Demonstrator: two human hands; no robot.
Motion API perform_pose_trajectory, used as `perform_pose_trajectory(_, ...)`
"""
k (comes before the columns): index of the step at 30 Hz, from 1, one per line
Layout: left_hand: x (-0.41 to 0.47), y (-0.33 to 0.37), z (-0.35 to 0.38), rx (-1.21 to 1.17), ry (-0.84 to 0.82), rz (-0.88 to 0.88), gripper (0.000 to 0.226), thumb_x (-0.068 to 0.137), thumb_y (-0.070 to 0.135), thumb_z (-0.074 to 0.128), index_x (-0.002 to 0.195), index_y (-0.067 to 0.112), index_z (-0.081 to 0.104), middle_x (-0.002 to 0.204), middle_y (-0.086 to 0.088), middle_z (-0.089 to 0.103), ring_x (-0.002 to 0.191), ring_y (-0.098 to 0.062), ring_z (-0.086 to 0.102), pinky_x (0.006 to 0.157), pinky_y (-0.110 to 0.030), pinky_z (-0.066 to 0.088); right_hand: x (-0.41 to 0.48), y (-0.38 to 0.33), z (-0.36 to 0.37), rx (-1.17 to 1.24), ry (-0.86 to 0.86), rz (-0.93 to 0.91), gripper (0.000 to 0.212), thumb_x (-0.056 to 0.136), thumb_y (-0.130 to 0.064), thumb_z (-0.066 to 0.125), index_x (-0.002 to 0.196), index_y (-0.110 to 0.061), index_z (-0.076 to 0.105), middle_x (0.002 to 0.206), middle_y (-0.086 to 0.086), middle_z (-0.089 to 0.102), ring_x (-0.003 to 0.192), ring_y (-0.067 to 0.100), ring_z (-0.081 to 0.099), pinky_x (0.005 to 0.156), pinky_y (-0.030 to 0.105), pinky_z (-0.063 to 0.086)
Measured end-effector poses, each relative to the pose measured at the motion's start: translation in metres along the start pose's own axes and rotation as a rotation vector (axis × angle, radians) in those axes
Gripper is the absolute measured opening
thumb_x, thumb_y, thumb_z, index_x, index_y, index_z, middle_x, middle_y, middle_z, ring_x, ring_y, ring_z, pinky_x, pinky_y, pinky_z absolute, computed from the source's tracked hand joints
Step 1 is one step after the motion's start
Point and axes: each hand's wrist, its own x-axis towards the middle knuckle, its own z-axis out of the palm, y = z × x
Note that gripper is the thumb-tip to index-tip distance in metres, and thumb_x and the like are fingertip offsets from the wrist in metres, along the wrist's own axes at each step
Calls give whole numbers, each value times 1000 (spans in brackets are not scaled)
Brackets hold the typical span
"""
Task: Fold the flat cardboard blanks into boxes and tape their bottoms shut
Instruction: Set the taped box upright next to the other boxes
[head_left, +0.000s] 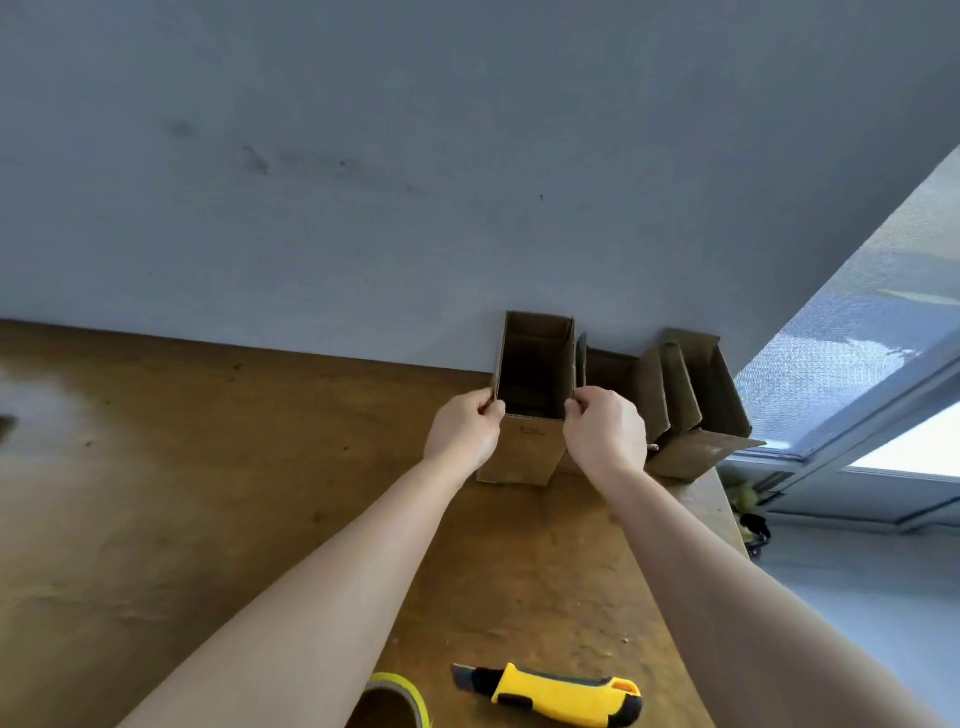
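Note:
An open-topped brown cardboard box (527, 447) stands upright at the back of the wooden table, against the grey wall. My left hand (465, 434) grips its upper left edge, thumb hooked over the rim. My right hand (605, 431) pinches its upper right edge. Two more folded boxes stand to the right along the wall: a low one (608, 371) mostly hidden behind my right hand, and a larger one (693, 415) with its flaps standing up. A roll of tape (395, 701) with a yellow-green rim lies at the near edge.
A yellow and black utility knife (558, 693) lies on the wooden table (208, 493) near the front. The table's right edge (727, 514) drops off to a grey floor beside a window (857, 374). The grey wall (415, 182) bounds the table's far side.

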Motion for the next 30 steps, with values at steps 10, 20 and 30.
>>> perform_pose_trajectory(10,-10,-2,-4,232,-1,95,54,98,47,41,146,22,36,150,0,40,136,-22,40,105,-36,39,-8,4,-6,-37,-32,-38,33,97,-31,52,125,-14,59,110,5,62,95,24,59,69,30,39)
perform_pose_trajectory(20,-95,2,-64,504,230,269,49,96,35,52,142,19,44,146,1,45,134,-19,42,104,-34,39,-60,-7,-52,-18,-18,-344,44,94,-32,56,135,-20,48,122,3,54,111,23,51,80,36,48)
perform_pose_trajectory(30,-219,-36,-144,865,610,121,49,95,34,53,140,18,45,145,0,47,138,-20,36,111,-37,32,-141,-53,-72,-198,-23,-842,43,93,-39,56,131,-19,50,130,4,55,122,25,47,105,40,35)
